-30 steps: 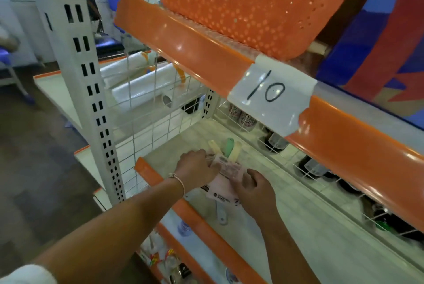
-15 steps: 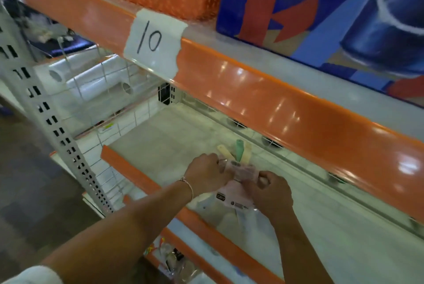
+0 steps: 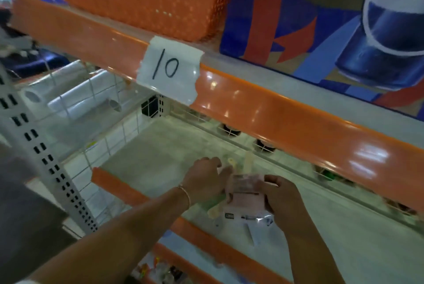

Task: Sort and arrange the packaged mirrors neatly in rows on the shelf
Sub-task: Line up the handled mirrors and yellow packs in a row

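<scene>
Pale grey shelf board (image 3: 165, 157) fronted by a glossy orange lip (image 3: 128, 189) fills the middle of the view, with a white wire grid divider (image 3: 103, 132) at its left end and a perforated white upright post (image 3: 43, 157) beside that. Above runs another orange shelf edge (image 3: 286, 114) bearing a taped white paper label marked "10" (image 3: 169, 70); an orange perforated plastic basket (image 3: 149, 1) and a blue-and-red printed carton (image 3: 321, 19) sit on that upper level. Both hands meet over a small bundle of pink-carded, clear-wrapped packaged mirrors (image 3: 246, 196) lying near the front of the grey shelf, their pale handles poking out behind and in front. The left hand (image 3: 206, 180), a thin bracelet at its wrist, curls its fingers round the bundle's left side; the right hand (image 3: 278, 196) grips the right side, thumb on top.
</scene>
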